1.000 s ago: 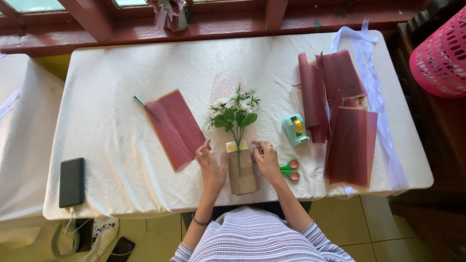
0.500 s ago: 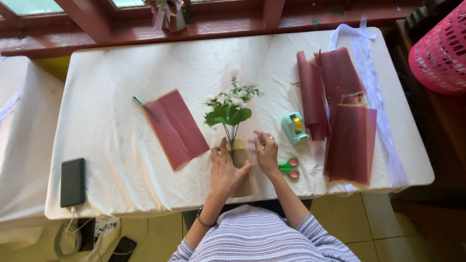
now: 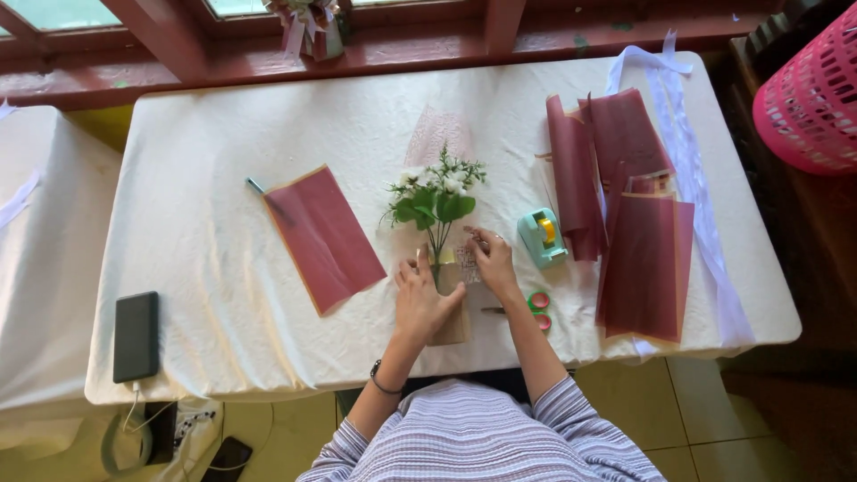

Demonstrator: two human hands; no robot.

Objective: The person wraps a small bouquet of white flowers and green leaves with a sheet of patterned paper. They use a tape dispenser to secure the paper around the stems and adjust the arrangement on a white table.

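Two hands at table's near edge, head view. Left hand (image 3: 421, 303) lies flat, fingers spread, pressing the brown wrap (image 3: 451, 323) around the flower bunch (image 3: 436, 198) stems. Right hand (image 3: 493, 261) pinches a small clear strip (image 3: 467, 264) just beside the stems. Scissors (image 3: 534, 311), tape dispenser (image 3: 543, 236), maroon sheets (image 3: 644, 264) to the right; phone (image 3: 136, 336) far left.

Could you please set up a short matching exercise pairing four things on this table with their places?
Things:
1. tape dispenser
2. scissors
3. phone
4. single dark red sheet

Places:
A. near the table's left front corner
B. left of the flower sprig
C. just right of the right hand
D. near the front edge, beside the right forearm

Pairs: 1-C, 2-D, 3-A, 4-B
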